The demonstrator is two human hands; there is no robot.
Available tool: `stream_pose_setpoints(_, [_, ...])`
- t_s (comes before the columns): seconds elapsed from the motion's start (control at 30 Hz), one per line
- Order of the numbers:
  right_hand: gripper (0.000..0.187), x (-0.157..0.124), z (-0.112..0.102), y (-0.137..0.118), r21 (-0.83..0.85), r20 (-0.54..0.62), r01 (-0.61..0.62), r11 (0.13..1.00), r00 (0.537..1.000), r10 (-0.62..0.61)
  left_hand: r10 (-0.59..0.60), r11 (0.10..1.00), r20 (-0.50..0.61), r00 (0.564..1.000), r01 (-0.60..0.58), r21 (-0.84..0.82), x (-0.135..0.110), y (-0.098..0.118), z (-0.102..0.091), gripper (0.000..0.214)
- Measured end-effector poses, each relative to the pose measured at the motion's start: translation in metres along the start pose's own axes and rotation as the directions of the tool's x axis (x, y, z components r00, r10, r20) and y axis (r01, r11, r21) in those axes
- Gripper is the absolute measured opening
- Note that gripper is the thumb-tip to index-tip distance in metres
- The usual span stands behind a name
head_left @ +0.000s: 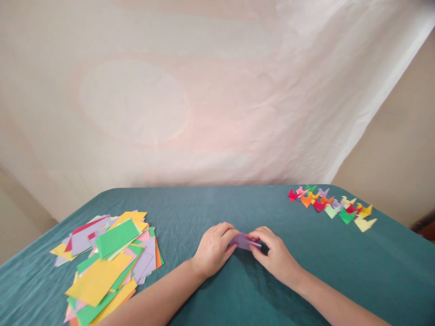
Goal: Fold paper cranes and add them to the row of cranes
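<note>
Left hand (pixel 215 248) and right hand (pixel 274 255) both pinch a small lilac folded paper piece (pixel 243 241) on teal tablecloth (pixel 190 213). Loose coloured paper rectangles (pixel 108 260) near left; small folded paper figures (pixel 331 206) far right.

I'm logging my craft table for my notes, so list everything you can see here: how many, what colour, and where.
tablecloth: one, teal, covering the table.
white sheet: one, hanging behind the table.
paper sheets: loose pile, too many to count, yellow, green, purple, pink, orange, red, near left.
folded paper pieces: a dozen or more, mixed colours, far right.
purple paper: one, small, centre, held between both hands.
left hand: one, bare, holding the paper's left end.
right hand: one, bare, pinching the paper's right end.
</note>
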State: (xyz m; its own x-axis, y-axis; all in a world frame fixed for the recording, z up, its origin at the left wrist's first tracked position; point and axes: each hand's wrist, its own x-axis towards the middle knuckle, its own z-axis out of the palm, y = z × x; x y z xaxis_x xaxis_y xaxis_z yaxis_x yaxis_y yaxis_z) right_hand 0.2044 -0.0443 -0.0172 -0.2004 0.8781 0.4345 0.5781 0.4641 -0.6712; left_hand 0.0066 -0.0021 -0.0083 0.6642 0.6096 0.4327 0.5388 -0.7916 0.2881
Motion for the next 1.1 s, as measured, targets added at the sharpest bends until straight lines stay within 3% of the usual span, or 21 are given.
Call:
stream_pose_setpoints(0.13, [0.011, -0.001, -0.004, -0.007, -0.017, 0.057, 0.045, 0.999, 0.997, -0.044, 0.077, 0.995, -0.005, 0.997, -0.076, 0.066, -0.001, -0.002, 0.000, 0.019])
stream_pose_setpoints(0.3, [0.024, 0.003, -0.013, -0.005, 0.007, 0.115, 0.011, 1.000, 0.993, -0.011, 0.148, 0.983, -0.005, 0.989, -0.146, 0.115, -0.001, -0.002, -0.002, 0.023])
stream_pose_setpoints(0.63, [0.037, 0.006, -0.014, 0.004, -0.005, 0.100, -0.053, 0.999, 0.994, 0.053, 0.043, 0.985, 0.007, 0.999, -0.043, 0.168, -0.002, -0.008, 0.001, 0.019])
stream_pose_setpoints(0.87, [0.030, 0.006, -0.013, 0.003, -0.012, 0.066, -0.056, 0.998, 0.996, 0.057, 0.120, 0.978, 0.146, 0.982, -0.142, 0.154, -0.003, 0.005, 0.001, 0.016])
stream_pose_setpoints(1.1, [0.022, 0.005, -0.015, 0.011, 0.001, 0.044, -0.044, 0.999, 0.998, 0.043, 0.128, 0.978, 0.151, 0.980, -0.150, 0.146, -0.004, 0.000, 0.004, 0.021])
